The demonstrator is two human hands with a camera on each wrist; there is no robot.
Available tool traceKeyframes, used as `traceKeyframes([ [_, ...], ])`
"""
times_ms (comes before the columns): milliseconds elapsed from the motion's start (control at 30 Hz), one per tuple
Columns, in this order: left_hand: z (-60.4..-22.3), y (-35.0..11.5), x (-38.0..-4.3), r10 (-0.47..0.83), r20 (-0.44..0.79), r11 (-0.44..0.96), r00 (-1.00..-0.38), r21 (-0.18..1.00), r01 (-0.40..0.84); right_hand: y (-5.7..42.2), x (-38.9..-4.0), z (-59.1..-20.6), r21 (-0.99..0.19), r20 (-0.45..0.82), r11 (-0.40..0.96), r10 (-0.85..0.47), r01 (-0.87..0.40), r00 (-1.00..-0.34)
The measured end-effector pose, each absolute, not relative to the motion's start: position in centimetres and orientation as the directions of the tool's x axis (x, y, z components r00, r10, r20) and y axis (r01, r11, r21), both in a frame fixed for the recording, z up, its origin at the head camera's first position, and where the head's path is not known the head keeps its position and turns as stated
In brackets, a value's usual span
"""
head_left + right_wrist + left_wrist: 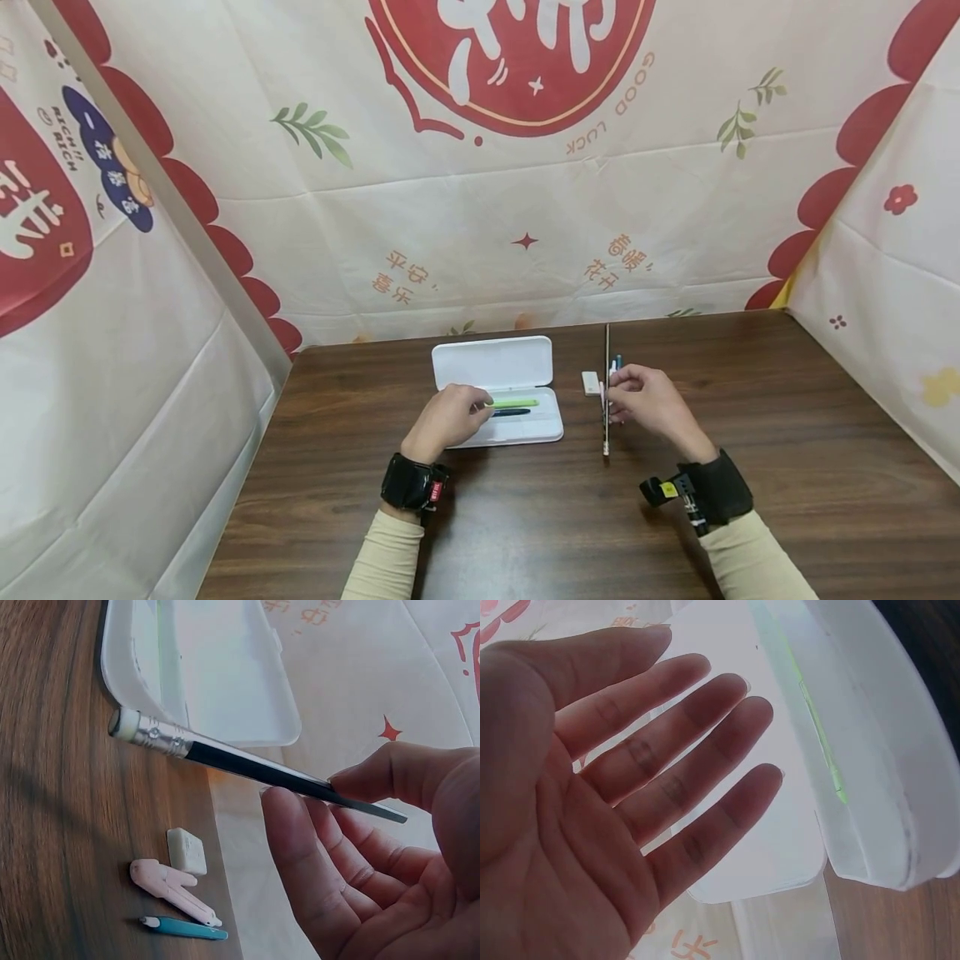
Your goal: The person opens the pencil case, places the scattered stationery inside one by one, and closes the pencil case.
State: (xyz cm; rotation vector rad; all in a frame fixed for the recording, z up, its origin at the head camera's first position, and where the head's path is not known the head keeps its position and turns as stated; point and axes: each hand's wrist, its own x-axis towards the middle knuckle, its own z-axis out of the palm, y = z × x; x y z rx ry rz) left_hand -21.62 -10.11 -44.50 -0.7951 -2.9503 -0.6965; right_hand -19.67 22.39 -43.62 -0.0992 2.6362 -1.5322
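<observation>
My right hand [651, 407] pinches a dark, silver-striped pencil [247, 766] between thumb and fingers, above the table. The pencil's metal band and pale eraser end point away from the hand in the right wrist view. My left hand [660, 765] is over the left part of an open white pencil case [551, 429], fingers extended and apart with nothing held. Inside the case lie a bright green pen [517, 403] and a black pen [512, 412], their left ends hidden behind the left hand in the head view.
A white eraser [187, 852], a pink compass-like tool [171, 891] and a teal pen [187, 928] lie on the brown wooden table [330, 483], right of the case. The raised case lid [491, 364] faces a printed cloth backdrop [495, 200] at the table's far edge.
</observation>
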Motion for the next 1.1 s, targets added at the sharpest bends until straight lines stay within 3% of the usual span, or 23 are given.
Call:
traceKeyframes([
  [767,-44.5,-10.0,-21.6,0.492,0.123,0.758,-0.862,0.427,0.494,21.3,-19.3,-43.7,-0.920,0.006,0.390,-0.105,-0.047,-0.995],
  [1100,-44.3,-9.8,-21.6,0.497,0.121,0.747,-0.859,0.445,0.495,21.3,-19.6,-44.3,-0.907,0.016,0.417,-0.095,-0.054,-0.995],
])
